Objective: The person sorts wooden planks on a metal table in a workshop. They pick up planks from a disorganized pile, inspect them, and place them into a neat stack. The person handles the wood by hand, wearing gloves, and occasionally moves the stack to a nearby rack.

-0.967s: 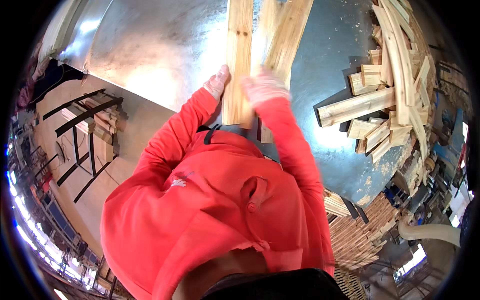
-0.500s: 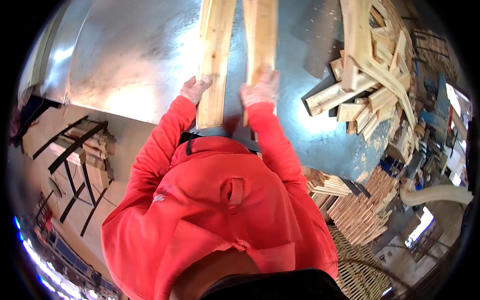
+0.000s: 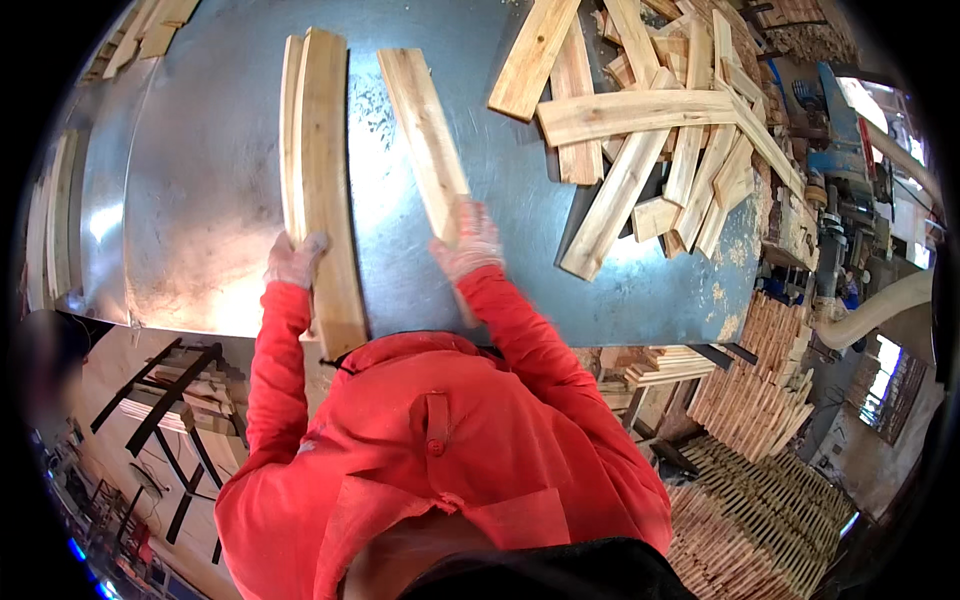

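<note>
Table (image 3: pixel 220 180) bears boards (image 3: pixel 422 130) (right hand (image 3: pixel 468 248) gripping one).

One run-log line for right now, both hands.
left hand: holding two adjoining boards | right hand: holding single board | surface: metal table | table's right: jumbled board pile

wood wkshop, stacked boards (image 3: pixel 752 405), metal tbl (image 3: pixel 215 190) w/ sawdust (image 3: pixel 729 326)
</note>
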### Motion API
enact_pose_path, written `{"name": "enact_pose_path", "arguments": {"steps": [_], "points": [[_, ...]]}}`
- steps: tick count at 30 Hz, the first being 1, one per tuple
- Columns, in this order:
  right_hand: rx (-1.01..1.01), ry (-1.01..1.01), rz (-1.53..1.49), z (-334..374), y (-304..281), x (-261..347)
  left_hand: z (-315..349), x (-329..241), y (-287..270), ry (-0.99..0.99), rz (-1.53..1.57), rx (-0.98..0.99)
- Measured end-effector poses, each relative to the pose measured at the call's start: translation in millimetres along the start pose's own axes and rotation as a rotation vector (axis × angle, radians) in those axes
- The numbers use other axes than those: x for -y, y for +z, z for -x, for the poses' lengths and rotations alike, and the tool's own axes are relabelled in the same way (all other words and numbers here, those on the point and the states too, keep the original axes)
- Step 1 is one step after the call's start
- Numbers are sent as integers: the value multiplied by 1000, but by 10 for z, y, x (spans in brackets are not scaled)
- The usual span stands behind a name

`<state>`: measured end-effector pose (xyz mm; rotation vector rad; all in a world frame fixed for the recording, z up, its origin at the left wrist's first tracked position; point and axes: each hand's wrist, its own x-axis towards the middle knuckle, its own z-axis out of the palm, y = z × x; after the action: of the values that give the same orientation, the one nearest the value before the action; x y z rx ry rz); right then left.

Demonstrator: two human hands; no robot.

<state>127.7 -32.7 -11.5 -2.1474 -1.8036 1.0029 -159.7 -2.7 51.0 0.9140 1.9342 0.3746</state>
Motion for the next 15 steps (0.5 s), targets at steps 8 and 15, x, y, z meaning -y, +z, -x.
{"name": "enact_pose_path", "arguments": {"steps": [8, 15], "points": [[-177, -349, 269, -1263, -198, 1075, 208, 67, 467, 113, -416, -155], [-384, 486, 185, -2561, -1409, 346, 149, 7, 332, 76, -414, -138]]}}
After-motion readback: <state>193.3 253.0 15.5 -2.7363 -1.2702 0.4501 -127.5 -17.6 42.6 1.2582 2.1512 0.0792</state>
